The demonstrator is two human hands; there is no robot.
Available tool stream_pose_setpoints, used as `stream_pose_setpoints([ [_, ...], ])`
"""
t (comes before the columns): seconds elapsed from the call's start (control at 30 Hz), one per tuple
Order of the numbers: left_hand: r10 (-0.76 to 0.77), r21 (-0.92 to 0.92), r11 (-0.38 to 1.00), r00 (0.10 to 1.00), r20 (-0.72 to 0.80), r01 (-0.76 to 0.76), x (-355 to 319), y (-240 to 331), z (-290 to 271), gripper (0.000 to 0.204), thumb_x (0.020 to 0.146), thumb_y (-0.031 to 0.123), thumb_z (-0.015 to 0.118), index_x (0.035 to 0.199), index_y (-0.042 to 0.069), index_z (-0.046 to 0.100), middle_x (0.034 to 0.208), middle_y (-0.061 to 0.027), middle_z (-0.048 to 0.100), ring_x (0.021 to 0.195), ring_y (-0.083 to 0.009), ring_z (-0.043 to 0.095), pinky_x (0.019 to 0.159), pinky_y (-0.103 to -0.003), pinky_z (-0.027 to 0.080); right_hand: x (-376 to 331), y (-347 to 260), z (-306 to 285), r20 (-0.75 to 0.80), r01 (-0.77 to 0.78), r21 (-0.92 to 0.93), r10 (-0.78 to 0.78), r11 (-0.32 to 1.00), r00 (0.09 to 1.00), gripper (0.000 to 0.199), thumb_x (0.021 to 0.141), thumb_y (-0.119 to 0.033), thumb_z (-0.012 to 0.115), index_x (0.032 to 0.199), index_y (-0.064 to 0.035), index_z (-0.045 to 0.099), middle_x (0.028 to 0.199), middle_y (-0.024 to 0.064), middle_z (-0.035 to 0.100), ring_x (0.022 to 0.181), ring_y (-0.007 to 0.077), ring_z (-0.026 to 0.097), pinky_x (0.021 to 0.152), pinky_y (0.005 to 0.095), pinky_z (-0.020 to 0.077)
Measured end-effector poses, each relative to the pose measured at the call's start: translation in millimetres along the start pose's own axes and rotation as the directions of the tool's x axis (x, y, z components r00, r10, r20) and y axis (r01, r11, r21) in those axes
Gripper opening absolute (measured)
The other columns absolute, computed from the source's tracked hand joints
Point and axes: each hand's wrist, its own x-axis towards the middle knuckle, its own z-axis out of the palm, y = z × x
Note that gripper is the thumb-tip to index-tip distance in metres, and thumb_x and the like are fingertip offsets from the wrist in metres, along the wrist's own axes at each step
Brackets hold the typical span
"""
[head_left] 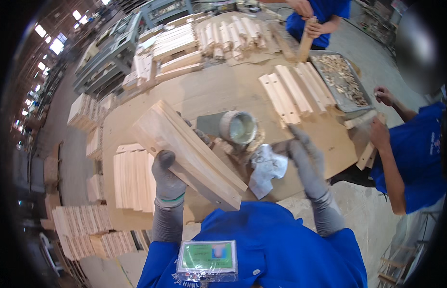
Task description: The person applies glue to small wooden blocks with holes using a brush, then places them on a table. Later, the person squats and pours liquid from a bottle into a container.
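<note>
Gripping a long wooden piece (192, 153) tilted over the counter (223, 91), the gloved left hand (166, 178) was clenched around its near edge, while the right hand (304, 156) hung loosely released beside a white rag (266, 169), just near the glue pot (238, 127).

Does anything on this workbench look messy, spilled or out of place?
Mostly orderly. The odd spot is around the open can: a crumpled white rag lies beside it under the right hand, and bits of debris ring the can's base. The left hand holds a wooden piece tilted above the table.
</note>
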Motion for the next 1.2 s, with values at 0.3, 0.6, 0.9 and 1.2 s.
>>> stream_pose_setpoints([
  [0.3,-0.276,0.299,0.926,0.954,0.121,0.23,27,-75,94,0.053,0.08,0.013,0.061,0.126,-0.002,0.041,0.11,-0.0117,0.055,0.101,-0.0172,0.054,0.085,-0.028,0.046,-18,48,12,0.079,0.299,-0.381,-0.291,0.875,0.953,0.093,0.071,-0.031,0.078,0.14,0.0053,0.026,0.125,0.0204,0.051,0.11,0.027,0.054,0.093,0.0359,0.0433],
  [0.6,-0.525,0.267,0.846,0.807,0.269,0.461,8,-76,86,0.082,0.08,0.005,0.058,0.144,-0.007,0.008,0.149,-0.0217,0.02,0.136,-0.0277,0.027,0.11,-0.037,0.024,30,77,-76,-0.208,-0.137,0.191,0.176,0.972,0.962,0.078,0.073,-0.024,0.076,0.132,0.0062,0.036,0.118,0.0156,0.055,0.102,0.0202,0.058,0.085,0.0309,0.0494],
  [0.9,-0.523,0.312,0.801,0.851,-0.049,0.511,-39,-58,4,0.065,0.077,-0.002,0.051,0.138,-0.007,0.03,0.131,-0.0218,0.046,0.115,-0.0309,0.052,0.101,-0.042,0.041,195,83,-216,-0.364,-0.28,-0.826,-0.084,0.489,0.928,0.089,0.069,-0.041,0.075,0.136,0.0031,0.036,0.128,0.023,0.052,0.116,0.0325,0.053,0.098,0.0349,0.0412],
  [1.2,-0.317,0.47,0.759,0.886,-0.338,0.45,-88,-69,-75,0.054,0.081,0.003,0.057,0.133,-0.003,0.041,0.124,-0.0197,0.052,0.108,-0.0242,0.056,0.094,-0.033,0.045,164,83,-132,-0.174,0.027,-0.655,-0.185,0.755,0.967,0.06,0.08,-0.02,0.071,0.13,0.0012,0.048,0.119,0.0178,0.059,0.108,0.0208,0.058,0.093,0.0304,0.0448],
])
